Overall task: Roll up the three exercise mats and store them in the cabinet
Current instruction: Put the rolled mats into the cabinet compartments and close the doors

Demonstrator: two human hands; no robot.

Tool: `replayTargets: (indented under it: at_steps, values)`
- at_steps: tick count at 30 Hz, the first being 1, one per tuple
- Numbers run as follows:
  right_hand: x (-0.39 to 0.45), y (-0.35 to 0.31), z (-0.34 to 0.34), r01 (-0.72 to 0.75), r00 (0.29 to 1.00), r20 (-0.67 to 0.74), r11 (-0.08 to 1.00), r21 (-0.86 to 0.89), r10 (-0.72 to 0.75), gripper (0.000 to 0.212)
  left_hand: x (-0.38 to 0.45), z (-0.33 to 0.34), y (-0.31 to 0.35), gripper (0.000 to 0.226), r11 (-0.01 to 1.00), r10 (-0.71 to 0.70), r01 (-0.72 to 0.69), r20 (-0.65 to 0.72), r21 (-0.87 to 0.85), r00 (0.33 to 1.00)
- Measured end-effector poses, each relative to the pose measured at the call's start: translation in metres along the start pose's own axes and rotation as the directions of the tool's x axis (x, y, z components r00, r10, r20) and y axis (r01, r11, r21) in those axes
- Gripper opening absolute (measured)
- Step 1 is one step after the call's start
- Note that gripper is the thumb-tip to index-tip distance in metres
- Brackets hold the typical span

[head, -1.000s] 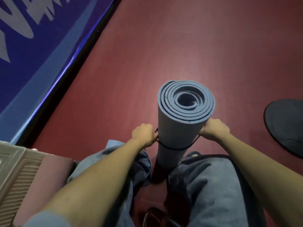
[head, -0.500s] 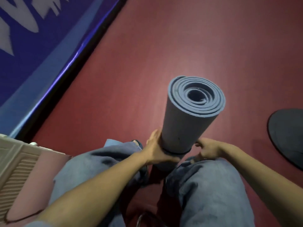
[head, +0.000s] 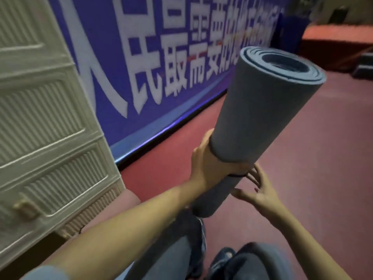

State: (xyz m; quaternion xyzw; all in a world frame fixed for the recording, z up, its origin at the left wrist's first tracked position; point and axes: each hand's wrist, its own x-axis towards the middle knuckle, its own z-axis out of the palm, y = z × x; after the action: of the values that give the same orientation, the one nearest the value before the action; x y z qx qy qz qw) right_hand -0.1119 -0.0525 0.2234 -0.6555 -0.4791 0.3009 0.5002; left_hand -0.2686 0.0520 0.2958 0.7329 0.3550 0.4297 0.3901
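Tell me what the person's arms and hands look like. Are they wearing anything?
Both forearms are bare, with no gloves, watch or rings that I can see on the left hand or right hand. A light blue sleeve edge shows near the left elbow. Whether the right arm has one is out of view.

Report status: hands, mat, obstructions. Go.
Left hand grips rolled blue mat, tilted, off the floor. Right hand open beside its lower end. Cabinet at left, drawers shut.

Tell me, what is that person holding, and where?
The left hand grips the rolled blue mat near its lower end, by the black band. The right hand is open beside it.
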Motion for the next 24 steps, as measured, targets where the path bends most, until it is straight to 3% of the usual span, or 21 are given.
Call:
replayTargets:
  at_steps: [4, 9, 12, 15, 16, 18, 20, 22, 24]
  values:
    - [0.016, -0.051, 0.035, 0.187, 0.982, -0.018, 0.982, -0.033, -0.188, 0.137, -0.002, -0.048, 0.034, 0.085, 0.981, 0.013, -0.047, -0.174, -0.188, 0.985]
    - [0.018, -0.138, 0.055, 0.439, 0.898, -0.023, 0.893, 0.099, -0.439, 0.128, 0.000, -0.114, 0.060, 0.093, 0.952, -0.047, -0.032, -0.251, -0.304, 0.967]
    - [0.014, -0.170, 0.070, 0.513, 0.856, -0.006, 0.847, 0.140, -0.517, 0.105, -0.006, -0.168, 0.070, 0.093, 0.987, -0.020, -0.002, -0.134, -0.158, 0.991]
    - [0.004, -0.194, 0.093, 0.534, 0.840, -0.001, 0.826, 0.181, -0.543, 0.099, -0.015, -0.234, 0.073, 0.068, 1.000, 0.005, -0.008, 0.113, 0.028, 0.994]
    - [0.001, -0.200, 0.100, 0.526, 0.844, -0.007, 0.825, 0.206, -0.536, 0.096, -0.016, -0.259, 0.072, 0.062, 0.999, 0.000, -0.004, 0.076, 0.048, 0.997]
    - [-0.006, -0.215, 0.115, 0.500, 0.857, -0.004, 0.830, 0.246, -0.515, 0.093, -0.014, -0.313, 0.069, 0.064, 0.995, 0.020, 0.009, -0.281, 0.101, 0.960]
    - [-0.011, -0.223, 0.130, 0.505, 0.854, 0.018, 0.836, 0.215, -0.520, 0.094, -0.010, -0.372, 0.069, 0.072, 0.942, 0.073, 0.142, -0.598, 0.304, 0.798]
    - [-0.014, -0.227, 0.142, 0.507, 0.855, 0.024, 0.844, 0.176, -0.518, 0.095, -0.006, -0.428, 0.073, 0.075, 0.800, 0.139, 0.357, -0.729, 0.481, 0.670]
    - [-0.015, -0.230, 0.152, 0.485, 0.869, 0.023, 0.861, 0.152, -0.494, 0.095, -0.002, -0.475, 0.078, 0.094, 0.737, 0.091, 0.471, -0.761, 0.485, 0.642]
